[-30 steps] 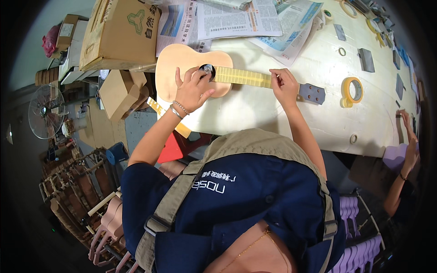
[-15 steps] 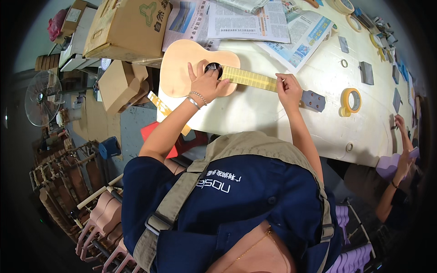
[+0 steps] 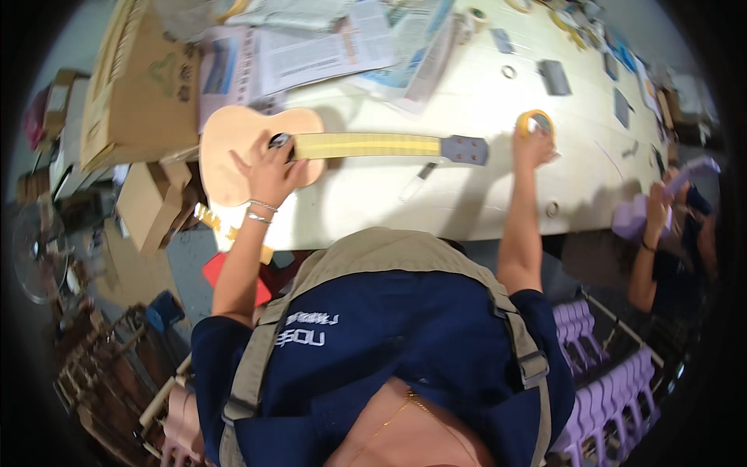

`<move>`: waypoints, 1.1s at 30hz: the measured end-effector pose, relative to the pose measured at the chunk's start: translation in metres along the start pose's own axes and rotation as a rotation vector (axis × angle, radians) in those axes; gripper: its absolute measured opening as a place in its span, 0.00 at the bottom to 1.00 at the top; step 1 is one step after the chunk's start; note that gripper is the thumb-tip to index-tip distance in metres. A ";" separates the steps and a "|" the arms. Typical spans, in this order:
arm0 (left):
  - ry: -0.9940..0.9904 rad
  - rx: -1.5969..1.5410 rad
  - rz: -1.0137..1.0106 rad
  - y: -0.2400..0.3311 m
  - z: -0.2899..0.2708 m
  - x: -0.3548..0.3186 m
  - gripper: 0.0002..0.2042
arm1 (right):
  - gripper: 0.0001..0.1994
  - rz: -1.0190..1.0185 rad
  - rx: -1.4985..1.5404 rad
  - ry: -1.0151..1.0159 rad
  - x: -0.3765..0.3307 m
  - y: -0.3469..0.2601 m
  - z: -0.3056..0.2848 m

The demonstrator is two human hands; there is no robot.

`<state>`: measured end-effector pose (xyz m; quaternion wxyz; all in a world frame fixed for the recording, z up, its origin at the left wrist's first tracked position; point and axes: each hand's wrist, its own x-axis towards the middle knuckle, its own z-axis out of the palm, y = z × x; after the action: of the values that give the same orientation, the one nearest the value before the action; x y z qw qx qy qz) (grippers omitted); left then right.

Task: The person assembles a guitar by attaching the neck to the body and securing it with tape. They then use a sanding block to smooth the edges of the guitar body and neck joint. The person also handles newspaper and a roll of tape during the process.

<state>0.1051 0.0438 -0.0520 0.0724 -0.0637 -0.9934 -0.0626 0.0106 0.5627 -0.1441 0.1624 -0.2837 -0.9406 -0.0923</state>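
A small pale wooden ukulele point(image 3: 226, 144) lies flat on the table, its grey headstock point(image 3: 467, 150) toward the right. Yellow masking covers its fretboard point(image 3: 366, 145). My left hand point(image 3: 272, 170) rests on the body by the sound hole, fingers spread. Over to the right, my right hand point(image 3: 535, 148) is closed on a roll of yellow tape point(image 3: 524, 122); its fingers are partly blurred. Below the neck lies a thin tool with a dark end point(image 3: 426, 170), perhaps a blade, too blurred to be sure.
Newspapers point(image 3: 311, 58) and a big cardboard box point(image 3: 148, 93) are at the far left. Grey blocks point(image 3: 554, 78) and small rings stand on the white table point(image 3: 373, 202). A co-worker's hand point(image 3: 657, 206) holds a purple part at far right. Purple racked pieces point(image 3: 622, 397) stand lower right.
My right hand has left the neck, moved right and taken hold of the tape roll. My left hand stays on the body. The thin tool now shows below the neck. The whole view has shifted.
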 end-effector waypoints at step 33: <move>0.453 -2.375 -0.600 0.085 0.011 0.026 0.04 | 0.13 0.421 0.940 -0.202 -0.093 0.208 -0.024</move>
<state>0.0892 0.1321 -0.0487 0.1223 0.1519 -0.2629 -0.9449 0.2073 0.6808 -0.1377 0.1956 -0.3705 -0.8141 0.4021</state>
